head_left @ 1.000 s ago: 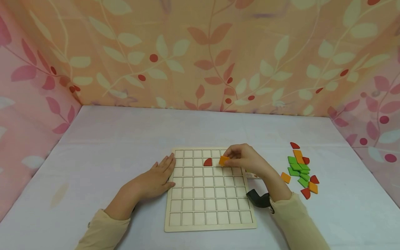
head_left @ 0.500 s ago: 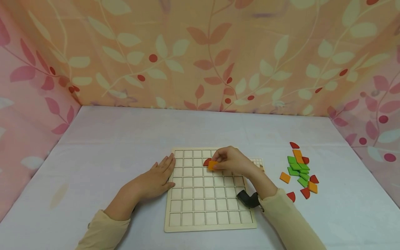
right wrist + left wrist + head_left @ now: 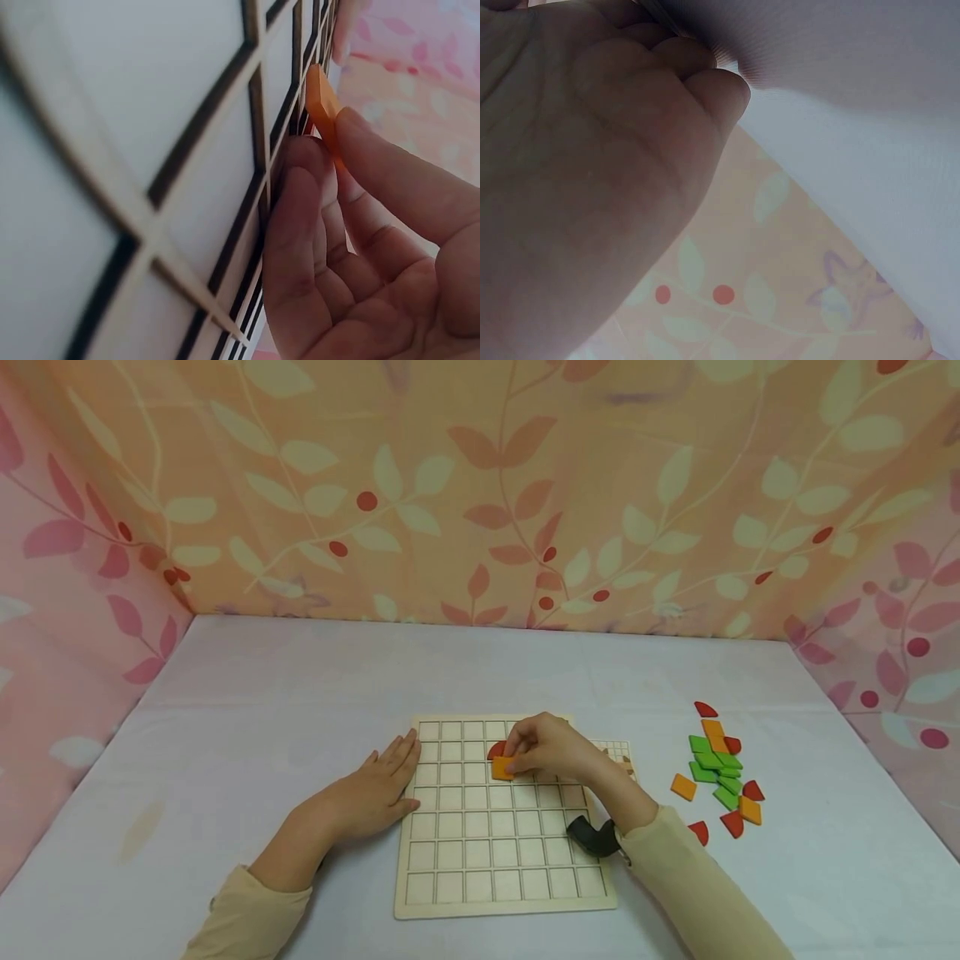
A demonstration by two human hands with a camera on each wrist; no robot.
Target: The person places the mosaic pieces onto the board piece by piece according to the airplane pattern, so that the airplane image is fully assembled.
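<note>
A pale wooden grid board (image 3: 454, 855) lies on the white cloth in front of the person. The left hand (image 3: 372, 787) rests at the board's left edge, fingers spread and straight. An orange square tile (image 3: 501, 769) is pinched between thumb and fingers of the right hand (image 3: 553, 747), low over a cell in the third row from the far side. In the right wrist view the orange tile (image 3: 322, 105) stands tilted close to the grid. A red quarter-circle tile (image 3: 495, 749) sits in the cell just behind it, partly covered by the fingers.
Several green tiles (image 3: 707, 760), orange squares (image 3: 683, 787) and red quarter-circles (image 3: 732, 824) lie loosely on the cloth to the right. A printed card (image 3: 618, 749) shows beyond the right forearm. A black wrist device (image 3: 592, 837) overhangs the board. Patterned fabric (image 3: 420, 485) walls the back.
The right hand has carried the orange tile left and nearer the person, from right of the red tile to just in front of it. The left hand stays put.
</note>
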